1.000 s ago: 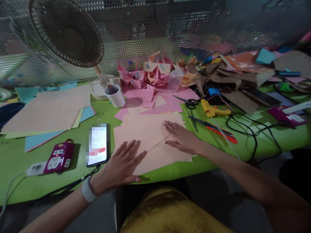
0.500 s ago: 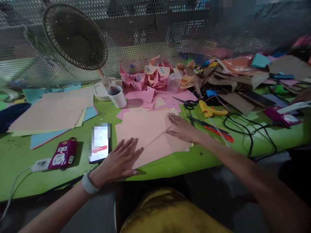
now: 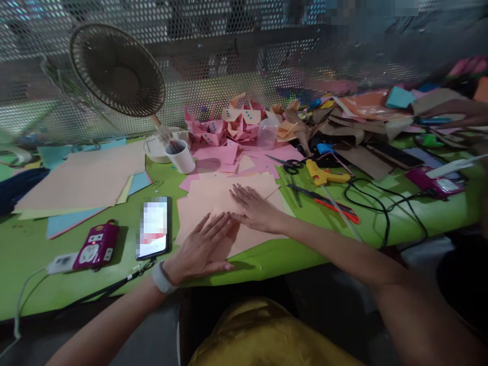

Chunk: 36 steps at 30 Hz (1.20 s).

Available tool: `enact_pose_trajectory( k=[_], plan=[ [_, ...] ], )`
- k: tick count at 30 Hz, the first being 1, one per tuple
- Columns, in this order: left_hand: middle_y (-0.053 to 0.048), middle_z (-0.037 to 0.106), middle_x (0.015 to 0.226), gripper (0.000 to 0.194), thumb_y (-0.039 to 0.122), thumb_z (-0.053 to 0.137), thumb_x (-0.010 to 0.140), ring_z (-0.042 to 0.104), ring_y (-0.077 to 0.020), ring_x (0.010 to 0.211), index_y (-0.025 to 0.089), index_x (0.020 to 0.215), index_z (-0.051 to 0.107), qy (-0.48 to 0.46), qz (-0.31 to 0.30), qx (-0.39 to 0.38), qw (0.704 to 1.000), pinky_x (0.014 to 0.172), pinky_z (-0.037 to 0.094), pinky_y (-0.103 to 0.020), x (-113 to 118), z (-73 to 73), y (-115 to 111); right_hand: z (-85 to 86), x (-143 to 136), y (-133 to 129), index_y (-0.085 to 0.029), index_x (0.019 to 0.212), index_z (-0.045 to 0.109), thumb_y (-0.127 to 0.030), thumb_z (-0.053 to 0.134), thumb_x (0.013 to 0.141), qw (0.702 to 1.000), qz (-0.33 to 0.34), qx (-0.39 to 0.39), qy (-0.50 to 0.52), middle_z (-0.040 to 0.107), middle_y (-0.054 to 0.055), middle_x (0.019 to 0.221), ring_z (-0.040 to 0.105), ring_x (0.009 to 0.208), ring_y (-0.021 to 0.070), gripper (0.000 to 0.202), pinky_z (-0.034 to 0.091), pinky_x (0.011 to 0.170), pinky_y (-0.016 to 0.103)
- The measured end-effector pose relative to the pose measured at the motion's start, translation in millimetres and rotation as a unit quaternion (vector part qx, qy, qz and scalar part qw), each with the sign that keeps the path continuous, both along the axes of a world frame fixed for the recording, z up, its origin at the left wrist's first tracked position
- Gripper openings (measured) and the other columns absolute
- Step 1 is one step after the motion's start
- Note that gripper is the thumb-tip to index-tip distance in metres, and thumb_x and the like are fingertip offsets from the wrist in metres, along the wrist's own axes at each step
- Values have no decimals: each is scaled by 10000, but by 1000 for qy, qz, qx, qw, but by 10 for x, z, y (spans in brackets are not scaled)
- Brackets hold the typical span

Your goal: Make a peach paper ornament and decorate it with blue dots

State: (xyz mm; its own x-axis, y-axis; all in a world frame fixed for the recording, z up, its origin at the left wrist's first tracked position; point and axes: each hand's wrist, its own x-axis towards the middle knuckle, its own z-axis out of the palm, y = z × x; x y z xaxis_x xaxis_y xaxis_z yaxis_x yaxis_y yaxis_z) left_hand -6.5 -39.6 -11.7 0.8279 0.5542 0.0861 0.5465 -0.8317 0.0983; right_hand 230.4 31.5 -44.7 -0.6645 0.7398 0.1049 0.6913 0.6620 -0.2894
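Peach-coloured paper (image 3: 206,190) lies in front of me on the green table, with a folded edge and other sheets beneath it. My left hand (image 3: 202,249) rests flat on its lower left part, fingers stretched and thumb out at the near edge. Flat on the middle of the paper is my right hand (image 3: 253,207), fingers extended, its thumb side close to the left fingertips. Neither hand grips anything. Much of the fold line is hidden under the hands.
Left are a phone (image 3: 153,229), a purple power adapter (image 3: 97,245) and stacked paper (image 3: 87,173). Behind stand a white cup (image 3: 181,156), a fan (image 3: 118,71) and pink folded papers (image 3: 213,131). Scissors (image 3: 292,165), a yellow glue gun (image 3: 324,174) and another person's hand (image 3: 453,112) are right.
My right hand has slid left across the paper toward my left hand. The left hand has shifted slightly to the right. At the far right, another person's hand has come further into view.
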Motion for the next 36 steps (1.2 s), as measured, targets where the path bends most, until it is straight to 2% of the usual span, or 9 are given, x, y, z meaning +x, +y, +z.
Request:
enact_pose_trajectory(
  k=[4, 8, 13, 16, 19, 22, 28, 31, 36],
  plan=[
    [-189, 244, 1581, 1046, 773, 318, 847, 188, -292, 1478, 103, 1545, -79, 14, -11, 4, 1000, 1202, 59, -463, 48, -87, -17, -91, 119, 8, -124, 1554, 172, -577, 216, 985, 1000, -6, -10, -25, 117, 140, 1617, 63, 1501, 257, 728, 120, 1216, 490],
    [-187, 208, 1593, 1045, 778, 321, 843, 168, -302, 1482, 105, 1549, -55, 13, -12, 2, 1000, 1201, 68, -479, 28, -89, -20, -109, 572, 163, -128, 1553, 188, -476, 165, 1005, 992, -90, -20, -85, 103, 121, 1619, 64, 1497, 272, 649, 129, 1204, 522],
    [-173, 186, 1602, 1039, 782, 312, 841, 168, -303, 1481, 115, 1549, -52, 18, -12, -7, 1000, 1200, 80, -492, 8, -107, -7, -4, 1007, 303, -93, 1528, 259, -337, 286, 985, 978, -159, 28, -133, 137, 176, 1607, 78, 1490, 317, 595, 117, 1192, 549],
    [-170, 223, 1593, 1036, 780, 319, 843, 192, -297, 1476, 114, 1550, -42, 19, -10, -3, 1000, 1200, 72, -490, -15, -112, 0, 81, 959, 260, -124, 1544, 210, -296, 288, 988, 986, -120, 60, -97, 107, 150, 1619, 37, 1495, 288, 587, 139, 1196, 521],
    [-158, 289, 1573, 1037, 788, 341, 831, 239, -287, 1463, 135, 1555, -12, 5, -2, 7, 1000, 1204, 38, -489, 28, -84, 30, 92, 763, 174, -148, 1551, 190, -355, 257, 1008, 995, -63, 39, -61, 116, 132, 1621, 60, 1498, 260, 584, 159, 1202, 499],
    [-158, 302, 1568, 1029, 795, 348, 823, 258, -288, 1458, 136, 1557, 55, -12, 23, 3, 1000, 1205, 25, -482, 216, -52, 94, 27, 587, 114, -127, 1529, 263, -442, 243, 1008, 998, -32, -7, -49, 190, 155, 1602, 135, 1490, 269, 610, 184, 1201, 502],
    [-244, 280, 1550, 1072, 822, 291, 810, 217, -330, 1466, 32, 1525, 173, -19, 37, -35, 999, 1188, 85, -499, 639, -116, 214, -65, 519, 79, -130, 1512, 314, -434, 218, 1014, 999, -22, -19, -39, 211, 147, 1598, 153, 1489, 257, 590, 202, 1199, 497],
    [-240, 264, 1556, 1036, 803, 288, 829, 221, -330, 1464, 43, 1526, 183, -8, 27, -39, 999, 1187, 92, -484, 574, -147, 174, -71, 539, 76, -160, 1524, 291, -443, 246, 1012, 999, -21, -13, -35, 209, 127, 1602, 153, 1489, 245, 586, 201, 1202, 486],
    [-234, 249, 1565, 1020, 769, 317, 852, 217, -328, 1466, 67, 1548, 67, -6, 25, -16, 1000, 1187, 128, -477, 194, -88, -57, -71, 552, 85, -169, 1525, 293, -477, 246, 1011, 999, -20, -16, -33, 201, 115, 1604, 165, 1487, 244, 602, 203, 1203, 485]
  ],
)
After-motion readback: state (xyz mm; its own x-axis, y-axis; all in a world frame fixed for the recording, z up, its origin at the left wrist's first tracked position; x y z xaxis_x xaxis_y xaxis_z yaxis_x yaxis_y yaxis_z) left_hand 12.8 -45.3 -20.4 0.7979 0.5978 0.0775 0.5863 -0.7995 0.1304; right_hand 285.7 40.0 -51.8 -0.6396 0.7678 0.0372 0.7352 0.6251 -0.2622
